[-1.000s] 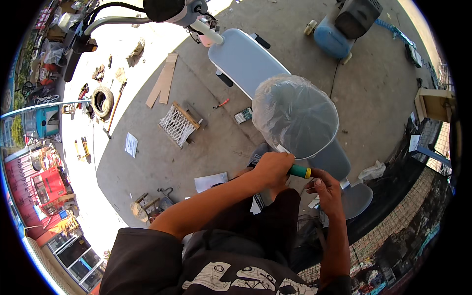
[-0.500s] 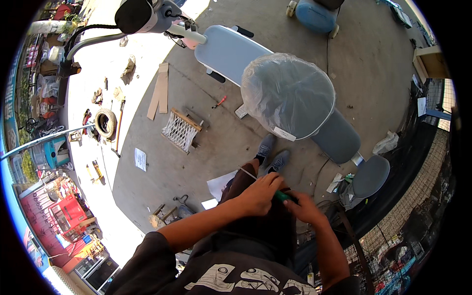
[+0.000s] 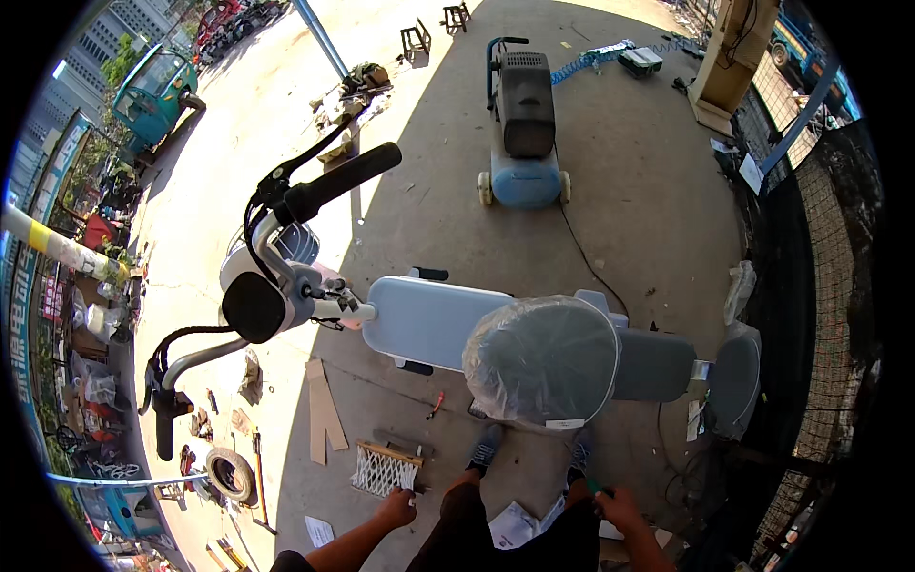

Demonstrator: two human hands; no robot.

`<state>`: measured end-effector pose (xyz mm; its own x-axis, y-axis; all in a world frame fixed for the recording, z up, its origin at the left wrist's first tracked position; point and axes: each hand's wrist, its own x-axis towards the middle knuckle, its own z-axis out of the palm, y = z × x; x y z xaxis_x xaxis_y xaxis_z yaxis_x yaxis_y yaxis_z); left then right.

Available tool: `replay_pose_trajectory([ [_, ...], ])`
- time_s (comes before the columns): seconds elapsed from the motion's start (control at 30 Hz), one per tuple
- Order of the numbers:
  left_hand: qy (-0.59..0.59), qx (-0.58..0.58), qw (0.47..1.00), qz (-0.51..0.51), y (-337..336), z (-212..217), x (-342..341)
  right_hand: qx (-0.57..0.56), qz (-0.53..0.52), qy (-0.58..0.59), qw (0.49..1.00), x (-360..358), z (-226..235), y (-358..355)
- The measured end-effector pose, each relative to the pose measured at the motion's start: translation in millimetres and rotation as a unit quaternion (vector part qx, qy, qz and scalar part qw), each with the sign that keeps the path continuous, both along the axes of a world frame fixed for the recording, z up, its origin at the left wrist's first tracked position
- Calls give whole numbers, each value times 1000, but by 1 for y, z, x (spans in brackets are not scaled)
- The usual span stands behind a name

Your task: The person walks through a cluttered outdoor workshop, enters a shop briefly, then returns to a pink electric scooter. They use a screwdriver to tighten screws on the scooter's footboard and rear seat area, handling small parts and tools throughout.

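Note:
My right hand (image 3: pixel 621 509) is closed around a green-handled screwdriver (image 3: pixel 594 486), low in the view beside my right knee. Most of the tool is hidden by the fingers. My left hand (image 3: pixel 396 508) is curled closed at lower left, close to a small stool with white webbing (image 3: pixel 386 470). What it holds, if anything, is too small to make out. Ahead stands an electric scooter, its pale footboard (image 3: pixel 434 319) crosswise before me. The round seat (image 3: pixel 543 362) is wrapped in clear plastic, and the black-gripped handlebar (image 3: pixel 334 181) is at left.
A blue air compressor (image 3: pixel 526 181) with a dark motor stands beyond the scooter, its cable running across the floor. Cardboard strips (image 3: pixel 322 410), a red-handled tool (image 3: pixel 437 404) and a tire (image 3: pixel 230 475) lie at left. Papers (image 3: pixel 515 526) lie by my feet. Mesh fencing (image 3: pixel 827 286) bounds the right.
The view has tilted up, bringing the handlebar and compressor into sight. My hands, together at the screwdriver before, are now apart, with the screwdriver in my right hand.

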<state>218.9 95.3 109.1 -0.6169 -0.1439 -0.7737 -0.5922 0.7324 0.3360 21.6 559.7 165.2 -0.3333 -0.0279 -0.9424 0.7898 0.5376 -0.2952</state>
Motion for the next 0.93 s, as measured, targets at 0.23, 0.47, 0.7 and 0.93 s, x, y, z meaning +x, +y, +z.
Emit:
replay_pose_trajectory([
  [0.23,-134,-4,979,-154,-92,-95,61,-59,-89,93,990,57,-32,-41],
  [0.47,-147,-33,955,-255,-96,-60,11,-30,-155,102,982,105,-76,-32],
  [0.7,-212,-84,926,-300,-76,-81,11,-27,-278,121,952,133,-113,-27],
  [0.93,-211,-105,922,-307,-15,-104,-8,2,-279,127,952,160,-180,-8],
])
